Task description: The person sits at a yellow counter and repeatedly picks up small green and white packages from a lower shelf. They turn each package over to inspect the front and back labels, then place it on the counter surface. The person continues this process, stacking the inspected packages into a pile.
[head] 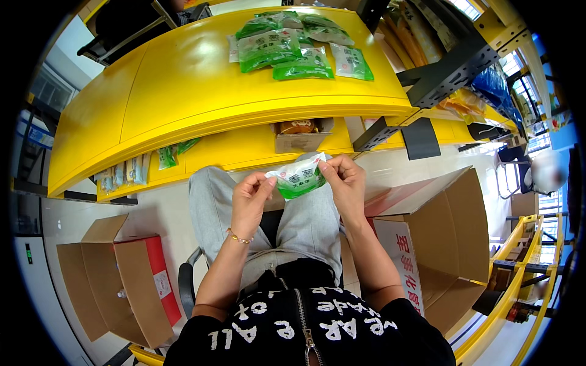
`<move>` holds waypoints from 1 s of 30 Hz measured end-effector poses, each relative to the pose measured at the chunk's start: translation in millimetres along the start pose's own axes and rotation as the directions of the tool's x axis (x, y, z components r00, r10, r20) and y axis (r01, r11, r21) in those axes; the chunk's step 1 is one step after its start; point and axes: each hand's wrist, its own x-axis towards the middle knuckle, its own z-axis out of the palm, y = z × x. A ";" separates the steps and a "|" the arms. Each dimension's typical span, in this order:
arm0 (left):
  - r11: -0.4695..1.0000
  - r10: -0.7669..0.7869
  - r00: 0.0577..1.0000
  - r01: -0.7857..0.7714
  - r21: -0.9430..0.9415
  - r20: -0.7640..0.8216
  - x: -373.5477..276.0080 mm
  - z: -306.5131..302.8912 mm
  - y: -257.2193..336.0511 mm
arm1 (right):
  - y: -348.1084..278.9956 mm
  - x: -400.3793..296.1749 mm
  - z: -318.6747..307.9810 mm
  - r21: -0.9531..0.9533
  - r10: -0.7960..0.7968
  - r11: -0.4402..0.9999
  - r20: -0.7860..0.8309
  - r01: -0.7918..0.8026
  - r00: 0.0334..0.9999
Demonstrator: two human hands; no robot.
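A green and white plastic food packet (300, 179) bearing writing is stretched between my two hands above my lap. My left hand (252, 199) pinches its left end between thumb and fingers. On the opposite side, my right hand (343, 180) grips the upper right corner. Beyond them, several similar packets (270, 48) lie in a loose heap on the yellow metal shelf (183, 78), toward its right end.
Below the shelf top, a lower level holds a small cardboard box (300, 142) with a packet inside and several bagged goods (123, 174). An open carton (132, 283) stands to my left, a larger open carton (444, 238) to my right. A dark perforated post (448, 68) rises at the shelf's right end.
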 end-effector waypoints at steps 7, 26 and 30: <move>0.998 0.013 0.996 -0.018 -0.056 -0.084 1.4 9.7 -0.3 | -13.9 0.3 4.9 0.124 0.126 0.983 0.073 -0.134 0.989; 0.973 0.194 0.980 -0.186 0.136 -0.050 10.7 20.7 13.5 | -12.0 6.6 -6.6 0.156 0.094 0.982 0.092 -0.108 0.991; 0.835 0.456 0.888 -0.403 0.374 -0.061 24.5 36.4 31.8 | -12.5 9.7 -2.7 0.147 -0.055 0.987 -0.066 0.064 0.996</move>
